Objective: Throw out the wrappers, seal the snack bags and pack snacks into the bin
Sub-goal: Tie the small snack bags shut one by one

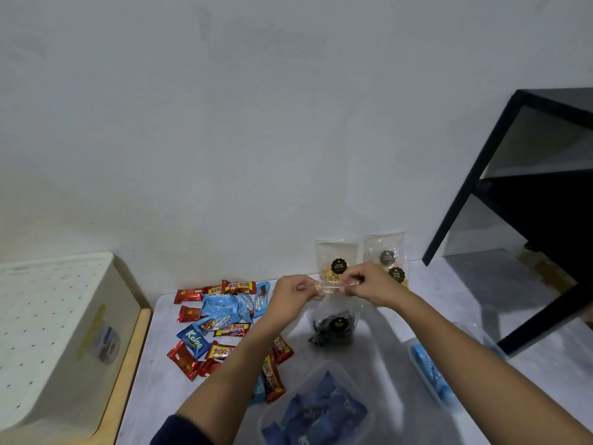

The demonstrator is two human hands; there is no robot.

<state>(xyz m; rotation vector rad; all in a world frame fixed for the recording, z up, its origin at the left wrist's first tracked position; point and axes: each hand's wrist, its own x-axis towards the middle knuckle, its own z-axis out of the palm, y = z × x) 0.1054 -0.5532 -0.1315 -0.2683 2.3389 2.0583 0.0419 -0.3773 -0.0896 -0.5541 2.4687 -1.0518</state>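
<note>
Pale grey table (401,332) against a wall. Resting on it: wrapped snack bars (221,319), two clear containers (316,409), upright snack pouches (337,261).

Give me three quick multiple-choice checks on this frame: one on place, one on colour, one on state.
1. Where do the loose bars lie?
A. left of the hands
B. in the black shelf
C. on the white box

2. What colour are the packs in the near tub?
A. red
B. dark blue
C. yellow

3. What is happening to the bag of dark snacks?
A. lying flat, untouched
B. held upright, both hands at its top
C. already in the tub

Answers: 1 A, they spread on the table left of the left hand. 2 B, blue shows through the clear wall. 3 B, the left hand and right hand pinch its top edge.
</note>
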